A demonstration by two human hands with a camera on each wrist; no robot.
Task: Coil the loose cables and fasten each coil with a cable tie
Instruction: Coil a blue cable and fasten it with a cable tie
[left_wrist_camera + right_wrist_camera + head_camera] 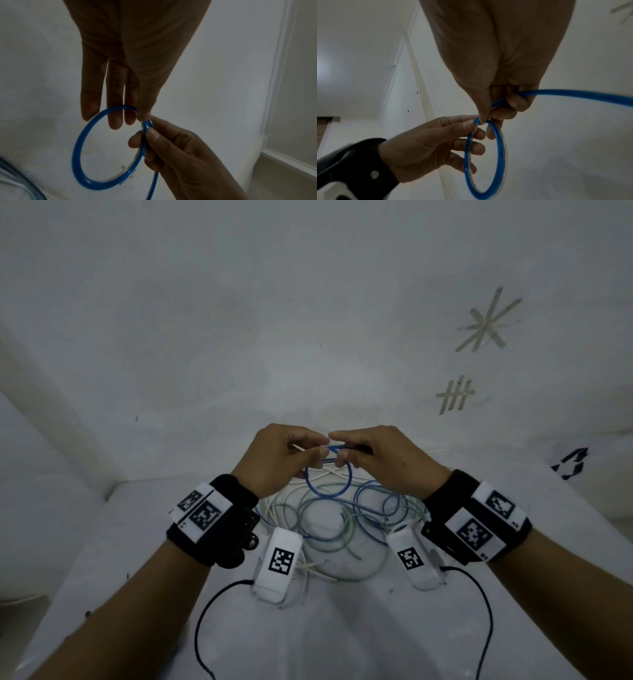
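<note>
Together, both hands pinching blue cable loop above table

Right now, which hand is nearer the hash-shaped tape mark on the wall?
Right. The right hand is just below and left of the hash-shaped tape mark; the left hand is farther left. Both pinch the blue cable loop.

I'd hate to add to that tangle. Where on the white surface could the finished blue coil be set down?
Bare white surface lies near the person, between the two forearms, and more at the right, below the tape marks. It is crowded under the left hand and right hand, where the loose cables lie piled beneath the blue coil.
</note>
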